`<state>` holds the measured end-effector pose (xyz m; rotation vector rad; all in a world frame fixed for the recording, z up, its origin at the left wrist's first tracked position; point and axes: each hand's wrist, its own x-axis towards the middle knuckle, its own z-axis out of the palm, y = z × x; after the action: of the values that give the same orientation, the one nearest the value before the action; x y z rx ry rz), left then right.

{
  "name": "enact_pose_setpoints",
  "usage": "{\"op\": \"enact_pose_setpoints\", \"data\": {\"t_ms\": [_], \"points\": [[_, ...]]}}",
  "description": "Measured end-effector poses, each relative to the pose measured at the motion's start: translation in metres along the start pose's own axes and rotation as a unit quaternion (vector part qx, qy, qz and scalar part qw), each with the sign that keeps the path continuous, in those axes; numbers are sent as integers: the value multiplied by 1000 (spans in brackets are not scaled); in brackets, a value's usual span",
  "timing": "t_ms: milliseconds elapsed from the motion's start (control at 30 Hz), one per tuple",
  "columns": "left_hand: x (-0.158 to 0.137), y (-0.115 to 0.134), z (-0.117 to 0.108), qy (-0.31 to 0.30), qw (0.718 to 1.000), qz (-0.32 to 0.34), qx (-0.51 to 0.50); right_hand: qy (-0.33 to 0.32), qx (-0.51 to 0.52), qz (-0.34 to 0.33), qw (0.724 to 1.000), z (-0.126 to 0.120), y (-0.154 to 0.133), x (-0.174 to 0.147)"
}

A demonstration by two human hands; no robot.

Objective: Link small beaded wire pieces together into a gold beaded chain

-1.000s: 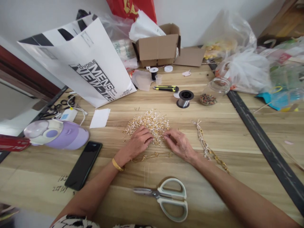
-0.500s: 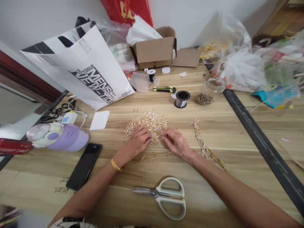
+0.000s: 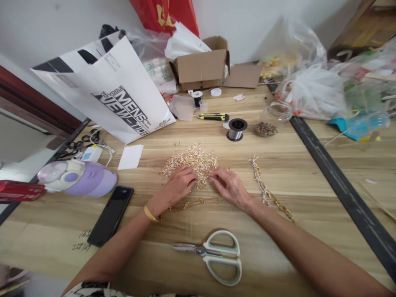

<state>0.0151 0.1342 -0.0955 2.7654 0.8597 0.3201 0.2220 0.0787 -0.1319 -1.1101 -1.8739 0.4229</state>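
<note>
A heap of small gold and silver beads or jewellery pieces (image 3: 193, 159) lies mid-table. My left hand (image 3: 182, 180) rests at the heap's near left side, fingers curled and pressed together; what they hold, if anything, is hidden. Facing it from the right, my right hand (image 3: 229, 185) has thumb and forefinger pinched at the heap's edge, on something too small to make out. A thin gold chain (image 3: 201, 201) lies just below the two hands. Right of my right hand is a strand of silver and gold chain (image 3: 261, 181).
White-handled scissors (image 3: 221, 255) lie in front. A phone (image 3: 111, 216) and purple bottle (image 3: 89, 177) are at left. Beyond the heap are a wire spool (image 3: 236, 130), a yellow-black utility knife (image 3: 213, 117) and a glass jar of beads (image 3: 272, 119). A white bag (image 3: 123, 95) stands back left.
My hands keep almost the same place and closed posture at the heap. The view shifts very slightly; nothing on the table has visibly moved.
</note>
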Motion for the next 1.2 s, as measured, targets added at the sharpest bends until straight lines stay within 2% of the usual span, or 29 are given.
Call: {"op": "enact_pose_setpoints", "data": {"t_ms": [867,1100,1200], "points": [[8,10,-4,-43,995,12,91,1,4,5,1000,0,0,0],[9,6,0,-22,999,6,33,8,4,3,1000,1,1,0],[12,7,-4,14,1000,-16,-19,10,4,5,1000,0,0,-1]]}}
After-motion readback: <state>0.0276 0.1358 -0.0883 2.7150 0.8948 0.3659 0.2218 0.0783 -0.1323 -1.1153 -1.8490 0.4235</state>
